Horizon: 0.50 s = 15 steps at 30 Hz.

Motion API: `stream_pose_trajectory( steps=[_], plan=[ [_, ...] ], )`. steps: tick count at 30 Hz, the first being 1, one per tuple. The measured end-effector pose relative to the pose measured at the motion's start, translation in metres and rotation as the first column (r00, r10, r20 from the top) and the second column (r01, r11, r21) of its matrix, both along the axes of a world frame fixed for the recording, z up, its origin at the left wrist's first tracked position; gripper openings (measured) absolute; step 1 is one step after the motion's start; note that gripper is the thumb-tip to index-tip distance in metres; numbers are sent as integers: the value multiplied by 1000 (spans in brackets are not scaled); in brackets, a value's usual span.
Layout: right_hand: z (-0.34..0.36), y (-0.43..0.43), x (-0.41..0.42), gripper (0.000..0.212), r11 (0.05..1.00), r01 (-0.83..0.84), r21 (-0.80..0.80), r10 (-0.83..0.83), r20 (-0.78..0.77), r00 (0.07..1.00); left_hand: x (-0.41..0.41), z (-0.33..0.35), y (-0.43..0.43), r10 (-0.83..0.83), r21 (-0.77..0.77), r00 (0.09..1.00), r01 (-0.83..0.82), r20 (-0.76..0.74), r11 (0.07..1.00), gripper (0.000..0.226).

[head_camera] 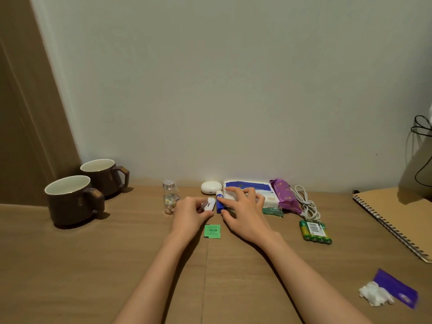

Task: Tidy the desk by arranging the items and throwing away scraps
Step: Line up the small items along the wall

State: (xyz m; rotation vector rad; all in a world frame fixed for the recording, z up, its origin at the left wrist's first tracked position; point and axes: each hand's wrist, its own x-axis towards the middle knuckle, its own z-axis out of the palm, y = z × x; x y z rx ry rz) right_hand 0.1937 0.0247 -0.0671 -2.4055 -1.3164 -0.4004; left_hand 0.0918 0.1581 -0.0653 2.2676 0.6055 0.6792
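My left hand (190, 212) grips a small white oval object (208, 204) on the desk, just right of a small glass jar of beads (170, 197). My right hand (243, 206) has thumb and forefinger on a blue and white tube (219, 202) lying beside it, its other fingers spread over a white and blue tissue pack (250, 188). A green square sachet (212, 231) lies between my wrists. At the front right a crumpled white tissue (375, 295) rests against a purple wrapper (397, 287).
Two brown mugs (72, 198) stand at the back left. Against the wall sit a white earbud case (211, 187), a purple packet (286, 196), a white cable (307, 204) and a teal wrapper (273, 211). Green batteries (315, 231) and a spiral notebook (397, 218) lie at right.
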Motion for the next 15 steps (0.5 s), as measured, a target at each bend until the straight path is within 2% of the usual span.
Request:
stream_pose_trajectory(
  steps=[2, 5, 11, 15],
  plan=[
    [0, 1, 0, 39, 1000, -1, 15, 1, 15, 1000, -3, 0, 3, -50, -65, 999, 50, 14, 997, 46],
    [0, 2, 0, 39, 1000, 0, 25, -1, 26, 1000, -3, -1, 5, -37, -84, 998, 40, 43, 996, 44],
    [0, 3, 0, 36, 998, 7, 65, -10, 47, 999, 6, -5, 1, 22, 26, 994, -25, 104, 999, 23],
    [0, 3, 0, 36, 996, 11, 86, -16, 53, 998, 11, -7, 1, 81, 52, 993, -86, 87, 995, 34]
  ],
)
